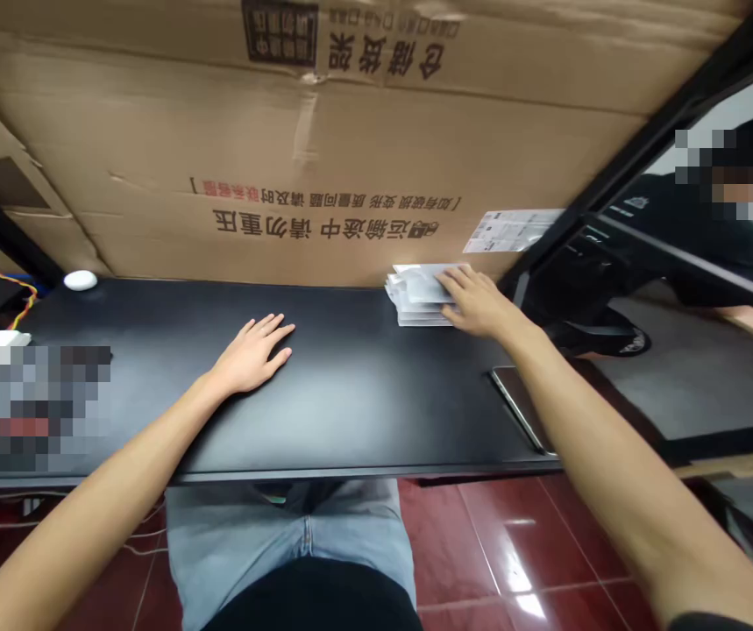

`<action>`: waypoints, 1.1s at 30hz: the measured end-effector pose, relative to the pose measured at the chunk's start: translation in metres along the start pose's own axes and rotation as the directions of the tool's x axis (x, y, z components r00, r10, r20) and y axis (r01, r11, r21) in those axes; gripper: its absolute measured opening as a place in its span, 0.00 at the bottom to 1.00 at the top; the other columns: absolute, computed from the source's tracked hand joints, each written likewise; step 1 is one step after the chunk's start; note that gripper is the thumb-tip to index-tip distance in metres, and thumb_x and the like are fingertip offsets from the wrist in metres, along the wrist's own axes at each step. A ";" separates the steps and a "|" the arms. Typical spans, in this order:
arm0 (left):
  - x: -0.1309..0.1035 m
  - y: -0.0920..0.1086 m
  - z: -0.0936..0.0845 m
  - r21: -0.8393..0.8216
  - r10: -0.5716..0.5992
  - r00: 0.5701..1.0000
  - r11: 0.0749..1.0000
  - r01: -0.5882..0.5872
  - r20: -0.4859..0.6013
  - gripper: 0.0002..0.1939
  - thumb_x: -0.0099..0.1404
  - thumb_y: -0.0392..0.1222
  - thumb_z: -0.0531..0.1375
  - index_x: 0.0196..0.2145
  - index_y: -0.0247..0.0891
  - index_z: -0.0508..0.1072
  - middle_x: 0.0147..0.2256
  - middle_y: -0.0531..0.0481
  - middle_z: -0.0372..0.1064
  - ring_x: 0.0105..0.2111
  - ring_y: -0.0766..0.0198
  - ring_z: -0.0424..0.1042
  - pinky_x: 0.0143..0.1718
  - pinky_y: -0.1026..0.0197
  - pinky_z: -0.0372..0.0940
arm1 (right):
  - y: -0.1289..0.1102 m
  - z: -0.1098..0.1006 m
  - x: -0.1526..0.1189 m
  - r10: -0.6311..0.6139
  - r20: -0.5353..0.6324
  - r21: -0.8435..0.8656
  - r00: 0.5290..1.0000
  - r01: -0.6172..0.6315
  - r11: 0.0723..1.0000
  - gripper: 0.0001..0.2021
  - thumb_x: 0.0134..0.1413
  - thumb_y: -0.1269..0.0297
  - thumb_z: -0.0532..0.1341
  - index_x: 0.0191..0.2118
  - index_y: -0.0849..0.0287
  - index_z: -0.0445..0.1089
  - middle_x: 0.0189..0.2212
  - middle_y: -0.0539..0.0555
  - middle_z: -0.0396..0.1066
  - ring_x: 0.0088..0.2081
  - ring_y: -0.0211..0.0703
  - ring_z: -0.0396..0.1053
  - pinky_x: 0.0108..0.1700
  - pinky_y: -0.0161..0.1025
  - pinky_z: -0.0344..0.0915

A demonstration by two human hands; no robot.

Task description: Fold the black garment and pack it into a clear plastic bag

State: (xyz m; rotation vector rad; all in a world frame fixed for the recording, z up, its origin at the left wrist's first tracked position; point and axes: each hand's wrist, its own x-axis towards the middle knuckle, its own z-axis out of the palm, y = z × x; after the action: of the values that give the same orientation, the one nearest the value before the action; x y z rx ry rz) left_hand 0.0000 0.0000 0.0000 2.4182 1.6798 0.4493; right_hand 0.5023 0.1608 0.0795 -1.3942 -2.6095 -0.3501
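We see the left hand [256, 355] flat, empty and spread on the black tabletop [350, 403], while the right hand [478, 302], fingers parted, touches a stack of white packets [419, 294] there beside the printed cardboard [218, 123], though we cannot tell whether it grips any

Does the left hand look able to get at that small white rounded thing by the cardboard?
Probably yes: the left hand is palm down, visibly holding nothing, and only black tabletop shows between it and the white rounded thing.
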 end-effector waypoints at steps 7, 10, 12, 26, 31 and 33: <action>0.001 0.003 -0.003 0.015 -0.004 1.000 1.000 0.004 0.017 0.34 0.83 0.58 0.50 0.78 0.43 0.64 0.81 0.41 0.52 0.82 0.46 0.50 0.82 0.36 0.46 | -0.002 -0.008 0.016 0.059 0.054 -0.168 0.997 -0.049 0.985 0.19 0.71 0.69 0.62 0.63 0.70 0.74 0.58 0.77 0.80 0.54 0.56 0.79 0.52 0.49 0.66; 0.000 0.002 -0.003 0.022 -0.008 1.000 1.000 0.008 0.023 0.33 0.83 0.57 0.50 0.78 0.44 0.64 0.81 0.41 0.52 0.82 0.47 0.49 0.82 0.36 0.46 | -0.013 -0.026 0.018 0.096 -0.004 -0.195 0.995 -0.095 0.976 0.12 0.69 0.71 0.66 0.55 0.70 0.77 0.49 0.78 0.83 0.48 0.55 0.79 0.49 0.48 0.63; 0.000 0.000 -0.002 -0.004 -0.004 1.000 1.000 0.004 0.006 0.34 0.83 0.57 0.51 0.79 0.44 0.61 0.80 0.40 0.54 0.82 0.46 0.50 0.82 0.35 0.46 | -0.034 -0.036 0.017 0.083 -0.083 -0.213 0.993 -0.099 0.972 0.15 0.71 0.71 0.64 0.58 0.70 0.75 0.52 0.77 0.82 0.52 0.57 0.78 0.51 0.48 0.63; -0.001 0.019 -0.009 -0.203 0.247 0.925 0.928 -0.311 -0.288 0.24 0.69 0.41 0.68 0.62 0.45 0.74 0.67 0.41 0.73 0.68 0.47 0.72 0.73 0.41 0.66 | -0.280 0.024 0.017 -0.405 -0.078 0.042 0.911 0.409 0.912 0.22 0.76 0.72 0.57 0.70 0.71 0.70 0.67 0.73 0.76 0.65 0.62 0.77 0.65 0.55 0.74; -0.005 0.006 -0.017 -0.209 0.246 0.962 0.941 -0.267 -0.119 0.18 0.68 0.38 0.63 0.55 0.45 0.76 0.63 0.45 0.77 0.61 0.50 0.78 0.65 0.46 0.72 | -0.211 0.025 -0.004 -0.508 -0.152 0.242 0.848 0.531 0.812 0.30 0.71 0.68 0.65 0.75 0.63 0.66 0.74 0.69 0.69 0.73 0.63 0.69 0.71 0.61 0.70; -0.006 0.007 -0.024 -0.187 0.258 0.963 0.945 -0.269 -0.081 0.17 0.67 0.38 0.62 0.53 0.45 0.75 0.63 0.45 0.77 0.61 0.50 0.78 0.62 0.47 0.73 | -0.191 0.030 -0.018 -0.456 -0.213 0.250 0.864 0.499 0.830 0.24 0.73 0.68 0.63 0.70 0.60 0.72 0.70 0.67 0.73 0.68 0.62 0.74 0.67 0.60 0.74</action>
State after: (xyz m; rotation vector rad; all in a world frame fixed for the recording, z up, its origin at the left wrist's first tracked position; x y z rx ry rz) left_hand -0.0038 -0.0091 0.0239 2.5085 1.2626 0.6901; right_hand 0.3517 0.0521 0.0220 -0.5807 -2.7138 -0.0978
